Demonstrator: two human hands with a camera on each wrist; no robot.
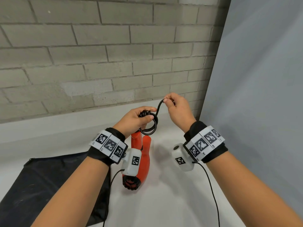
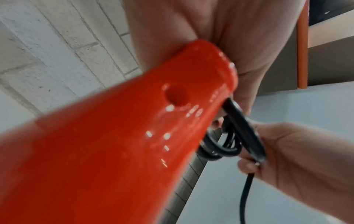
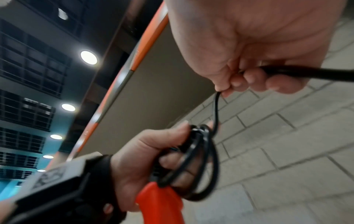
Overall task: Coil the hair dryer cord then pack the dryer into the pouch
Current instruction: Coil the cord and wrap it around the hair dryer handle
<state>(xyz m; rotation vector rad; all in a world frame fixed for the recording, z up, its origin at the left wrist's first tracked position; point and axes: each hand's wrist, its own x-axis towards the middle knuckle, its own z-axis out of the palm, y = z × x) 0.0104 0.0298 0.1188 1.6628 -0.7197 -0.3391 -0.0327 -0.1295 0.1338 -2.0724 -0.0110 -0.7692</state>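
**Last loops of the cord: keep the coil pinched and feed slack in slowly**

The left hand (image 1: 136, 119) is gripping a bundle of black cord (image 1: 150, 124) loops, thumb and fingers curled round the top of them, and it looks like the end of the red hair dryer (image 1: 141, 154) handle is in that same grip. The dryer is hanging below the hand over the white table (image 1: 172, 194), air intake end pointing back at the person. The right hand (image 1: 177, 110) is closed around the free stretch of cord, pinching it just above and right of the coil, with the rest running out past its fingers in the right wrist view.

My take on doing this bit well: the right hand should be sweeping each new loop round to about the same size as the ones already there, and the left thumb should be lifting only enough to trap it. Let go too much and the whole stack is probably springing apart. The cord looks stiffish, so I'd be twisting it a little with each turn to stop kinks.

The black pouch (image 1: 49, 182) is lying flat on the table, left of the dryer, not opened that I can tell.
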